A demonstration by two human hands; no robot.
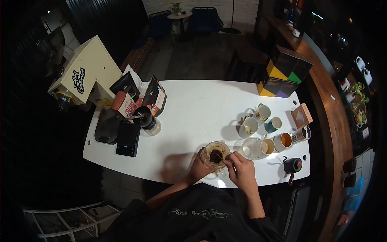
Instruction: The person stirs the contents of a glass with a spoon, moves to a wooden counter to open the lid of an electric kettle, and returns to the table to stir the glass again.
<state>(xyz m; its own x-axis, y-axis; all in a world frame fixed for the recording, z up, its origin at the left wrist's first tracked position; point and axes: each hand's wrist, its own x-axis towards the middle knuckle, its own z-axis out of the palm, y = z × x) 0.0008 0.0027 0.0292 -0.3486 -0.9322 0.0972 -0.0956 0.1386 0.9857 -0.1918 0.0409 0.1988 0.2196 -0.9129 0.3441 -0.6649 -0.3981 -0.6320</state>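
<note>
At the table's near edge, my left hand [197,167] is wrapped round the side of a coffee dripper [208,156], steadying it. Dark coffee grounds [216,156] lie in the bottom of its stained, pale inside. My right hand [241,168] is closed in a pinch at the dripper's right rim. A thin pale line runs from those fingers toward the grounds, but I cannot make out what it is. Clear glass shows below the dripper, partly hidden by both hands. Just right of it stands a clear glass vessel [251,147].
Several cups, among them a white mug [249,126] and a brown-lined cup [283,141], stand on the right. A black gooseneck kettle [292,165] sits near the right edge. Leftward are a coffee grinder [147,119], black scale [128,139], coffee bags [155,96] and a cream machine [90,70].
</note>
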